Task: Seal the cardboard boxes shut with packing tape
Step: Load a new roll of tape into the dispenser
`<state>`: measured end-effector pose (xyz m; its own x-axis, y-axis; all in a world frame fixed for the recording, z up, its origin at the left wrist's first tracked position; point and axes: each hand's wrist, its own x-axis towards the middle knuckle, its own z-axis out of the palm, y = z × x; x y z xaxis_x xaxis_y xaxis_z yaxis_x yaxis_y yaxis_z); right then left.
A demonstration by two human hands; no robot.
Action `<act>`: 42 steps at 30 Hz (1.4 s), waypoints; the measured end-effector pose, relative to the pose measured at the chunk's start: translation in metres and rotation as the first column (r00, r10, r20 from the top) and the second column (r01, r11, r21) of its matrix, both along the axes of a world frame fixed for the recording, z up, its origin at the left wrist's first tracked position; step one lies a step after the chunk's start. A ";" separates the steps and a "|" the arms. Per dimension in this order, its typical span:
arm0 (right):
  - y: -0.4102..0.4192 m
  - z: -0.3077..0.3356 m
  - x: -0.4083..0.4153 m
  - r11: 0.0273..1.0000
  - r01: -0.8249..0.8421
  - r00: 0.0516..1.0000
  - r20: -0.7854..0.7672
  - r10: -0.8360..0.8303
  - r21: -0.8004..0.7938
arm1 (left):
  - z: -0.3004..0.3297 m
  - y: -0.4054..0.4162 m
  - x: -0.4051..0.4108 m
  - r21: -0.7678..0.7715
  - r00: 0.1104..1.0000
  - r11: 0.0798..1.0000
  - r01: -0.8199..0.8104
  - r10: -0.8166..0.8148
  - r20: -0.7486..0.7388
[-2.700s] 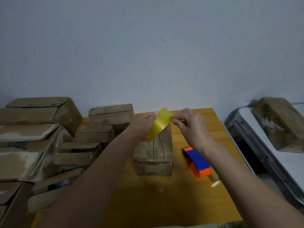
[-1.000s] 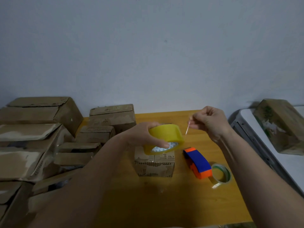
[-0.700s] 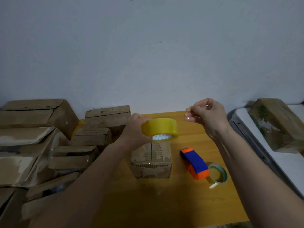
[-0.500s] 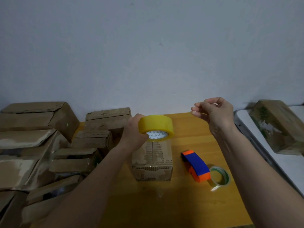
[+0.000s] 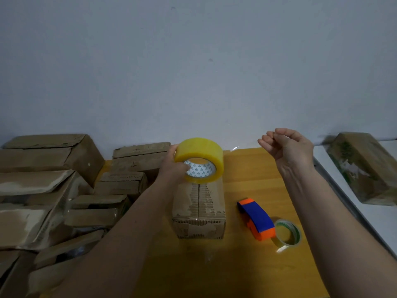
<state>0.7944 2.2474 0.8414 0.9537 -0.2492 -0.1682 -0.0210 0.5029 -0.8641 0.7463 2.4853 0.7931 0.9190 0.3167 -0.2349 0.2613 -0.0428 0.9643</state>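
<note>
Left hand: grips tape roll, now raised higher above box at table centre. Right hand: drawn farther right, fingers pinched, seemingly on a clear strip, hard to see. Dispenser right of box; bare table between.

A makeshift packing room: worn cardboard boxes heaped at nine o'clock, a tape dispenser on the small wooden table, bare wall behind.
</note>
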 end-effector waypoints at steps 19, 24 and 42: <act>0.012 0.008 -0.007 0.802 -0.441 0.897 -0.165 0.410 -0.403 | -0.006 0.005 0.025 -0.036 0.921 0.924 -0.380 0.382 0.075; 0.022 0.015 -0.019 0.467 -0.509 0.819 -0.241 0.520 -0.723 | 0.006 0.007 0.025 0.037 0.871 0.890 -0.455 0.436 0.227; 0.001 0.032 -0.022 0.812 -0.541 0.819 0.083 0.568 -0.220 | -0.017 -0.009 0.026 -0.282 0.966 0.941 -0.188 0.125 -0.226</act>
<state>0.7721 2.2485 0.8734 0.9482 0.3163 -0.0299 -0.1233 0.2797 -0.9521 0.7718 2.4767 0.7763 0.7868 0.3393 -0.5157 0.4310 0.2961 0.8524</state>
